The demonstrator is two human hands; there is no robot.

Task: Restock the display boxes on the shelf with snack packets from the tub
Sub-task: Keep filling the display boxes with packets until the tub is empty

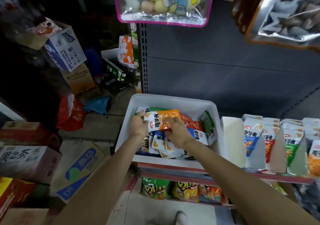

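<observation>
Left hand pinches the left edge of an orange packet, held just above the heap in the tub. Right hand grips the packet's lower right edge, fingers curled. Tub sits on the shelf, display boxes just beside it to the right. Judgement: packets light, soft, glossy film, likely slippery; best held by the sealed edges, gathered flat.

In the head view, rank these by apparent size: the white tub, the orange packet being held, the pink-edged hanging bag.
1. White tub
2. Pink-edged hanging bag, cropped at the top and nearer the camera, so unsure against the tub
3. Orange packet, in both hands
</observation>
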